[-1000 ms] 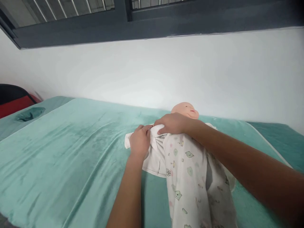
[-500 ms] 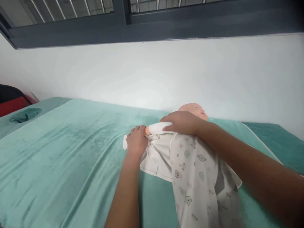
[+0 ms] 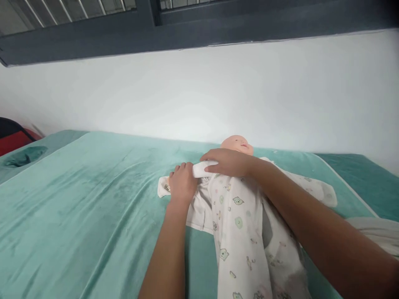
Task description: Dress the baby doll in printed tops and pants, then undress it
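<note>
A baby doll (image 3: 235, 143) lies on its back on the green sheet, its head toward the wall. It wears a white sleeve (image 3: 204, 169) on the arm at the left, and a white printed garment (image 3: 238, 232) is spread over and around its body. My left hand (image 3: 183, 182) is closed around the doll's forearm and sleeve end, with a white cuff (image 3: 162, 187) sticking out past it. My right hand (image 3: 229, 162) grips the upper part of that sleeve, thumb below and fingers over it. The doll's own hand is mostly hidden.
A green padded bed (image 3: 77, 207) with a wrinkled cover fills the foreground, with a round hole (image 3: 25, 157) at far left. Behind it stand a white wall (image 3: 187, 95) and a dark window frame (image 3: 187, 35). A red and black item (image 3: 12, 137) is at the left edge.
My left hand has moved up along the doll's arm, and the bit of doll skin beside the sleeve is now covered. The view has shifted, and the garment's other sleeve shows at the right.
</note>
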Available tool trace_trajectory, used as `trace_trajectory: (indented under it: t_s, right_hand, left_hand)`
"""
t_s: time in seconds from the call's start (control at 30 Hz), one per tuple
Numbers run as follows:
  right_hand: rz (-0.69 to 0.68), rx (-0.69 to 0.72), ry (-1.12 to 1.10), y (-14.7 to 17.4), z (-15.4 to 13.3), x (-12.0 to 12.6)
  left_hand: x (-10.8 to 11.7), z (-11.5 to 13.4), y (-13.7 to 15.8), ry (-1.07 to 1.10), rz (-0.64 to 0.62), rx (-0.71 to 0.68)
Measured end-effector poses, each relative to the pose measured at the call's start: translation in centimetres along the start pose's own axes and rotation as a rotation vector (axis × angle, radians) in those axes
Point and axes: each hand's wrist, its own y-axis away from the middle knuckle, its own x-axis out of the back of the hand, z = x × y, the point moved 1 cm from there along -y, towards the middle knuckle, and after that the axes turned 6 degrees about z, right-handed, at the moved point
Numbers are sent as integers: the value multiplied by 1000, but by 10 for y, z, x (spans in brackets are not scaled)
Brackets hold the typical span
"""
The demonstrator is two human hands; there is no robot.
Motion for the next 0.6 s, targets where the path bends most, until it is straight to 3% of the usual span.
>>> trace_trajectory:
  t_s: [0.13, 0.2, 0.27, 0.4, 0.5, 0.6]
  right_hand:
    - [541, -223, -281, 59, 18, -6]
    - [710, -394, -374, 88, 36, -17]
    - [757, -485, -389, 109, 57, -32]
    - [742, -358, -96, 130, 97, -54]
    - [709, -341, 144, 138, 119, -59]
    - [768, -410, 125, 145, 131, -57]
  left_hand:
    - [6, -4, 0, -21, 16, 66]
    - [8, -6, 1, -20, 1, 91]
    - [10, -8, 1, -22, -7, 114]
    - [13, -8, -1, -20, -50, 137]
    - [14, -8, -2, -19, -76, 129]
    - [14, -8, -3, -13, -88, 127]
